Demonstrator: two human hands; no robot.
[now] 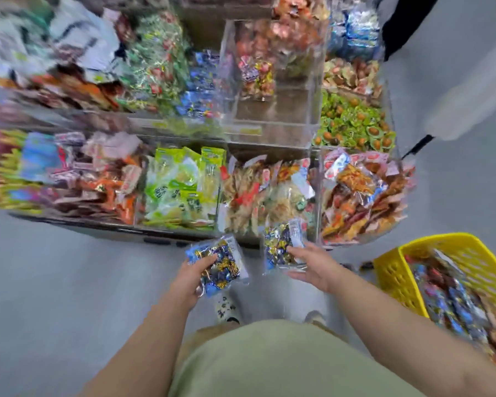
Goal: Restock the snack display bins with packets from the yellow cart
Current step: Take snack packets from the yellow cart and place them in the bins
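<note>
My left hand (196, 275) grips a clear packet of blue and gold wrapped sweets (222, 260) in front of the display. My right hand (309, 265) holds a second packet of the same sweets (281, 245), fingers under it and thumb on top, just before the front row of bins. The yellow cart (395, 270) stands at my lower right, holding several more packets. The clear snack bins (272, 133) rise in tiers ahead; the upper middle one holds only a small pile of packets (255, 78).
Front bins hold green packets (181, 184), orange and red packets (361, 196) and mixed snacks. Another person in a light sleeve (464, 90) stands at the upper right beside the display. Grey floor surrounds the stand. My feet (226, 308) are close to its base.
</note>
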